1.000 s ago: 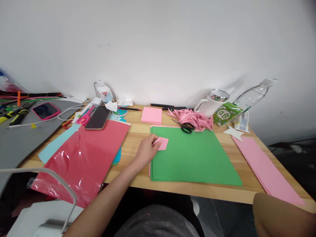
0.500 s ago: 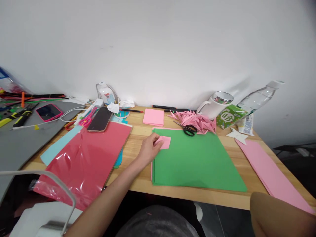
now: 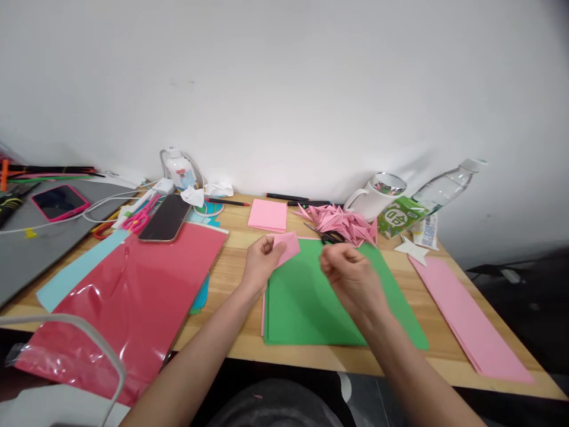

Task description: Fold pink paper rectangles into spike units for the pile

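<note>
My left hand [image 3: 262,261] pinches a small pink sheet of paper [image 3: 288,244] between thumb and fingers, just over the left upper edge of the green paper stack [image 3: 311,308]. To its right, my right hand [image 3: 349,270] hangs above the green sheets with its fingers curled closed. Motion blurs it, and whatever the fingers hold, if anything, is hidden. Black-handled scissors [image 3: 332,237] lie just beyond the right hand, partly covered by it. Behind them is a heap of folded pink paper pieces [image 3: 344,222]. A stack of pink square paper [image 3: 268,215] lies beyond my left hand.
A red sheet pack in clear plastic [image 3: 146,296] lies left, with a phone [image 3: 165,218] and pink scissors [image 3: 140,218] behind. At the back right stand a white mug [image 3: 376,196], a green box [image 3: 402,215] and a tilted bottle [image 3: 448,187]. Pink strips [image 3: 471,320] lie right.
My right hand has come up from the lower right over the green sheets. My left hand has lifted and tilted the pink paper. The view has shifted slightly right.
</note>
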{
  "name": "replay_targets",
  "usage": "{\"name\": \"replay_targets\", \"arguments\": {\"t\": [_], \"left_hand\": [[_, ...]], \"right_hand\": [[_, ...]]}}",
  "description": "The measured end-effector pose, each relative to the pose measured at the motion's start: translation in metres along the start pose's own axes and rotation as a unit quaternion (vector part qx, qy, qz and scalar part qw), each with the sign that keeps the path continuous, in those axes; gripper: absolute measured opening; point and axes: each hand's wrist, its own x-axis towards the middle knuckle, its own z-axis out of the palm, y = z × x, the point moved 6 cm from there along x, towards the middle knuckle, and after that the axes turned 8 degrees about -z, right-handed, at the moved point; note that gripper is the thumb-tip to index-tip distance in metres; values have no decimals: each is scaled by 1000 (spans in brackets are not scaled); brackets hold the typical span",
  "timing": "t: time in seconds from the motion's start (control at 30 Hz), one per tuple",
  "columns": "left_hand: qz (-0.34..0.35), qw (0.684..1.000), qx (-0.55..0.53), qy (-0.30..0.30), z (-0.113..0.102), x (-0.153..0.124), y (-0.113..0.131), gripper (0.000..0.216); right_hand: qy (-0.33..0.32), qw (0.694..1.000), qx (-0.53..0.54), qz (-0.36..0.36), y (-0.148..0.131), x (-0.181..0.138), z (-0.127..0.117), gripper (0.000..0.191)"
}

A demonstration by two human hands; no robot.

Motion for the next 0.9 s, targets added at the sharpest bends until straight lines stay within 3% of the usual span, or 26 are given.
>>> {"name": "replay_targets", "arguments": {"t": [0.1, 0.2, 0.43, 0.9], "left_hand": [[-14, 1000, -16, -12, 5, 1, -5, 22], [-28, 999, -22, -27, 7, -1, -7, 25], [-31, 999, -39, 16, 0, 0, -6, 26], [-34, 999, -38, -4, 6, -2, 0, 25]], "right_hand": [[27, 989, 99, 111, 24, 3, 12, 25], [15, 979, 140, 150, 35, 7, 23, 25], [-35, 974, 162, 154, 32, 12, 25, 33], [-79, 965, 186, 170, 18, 12, 27, 26]]}}
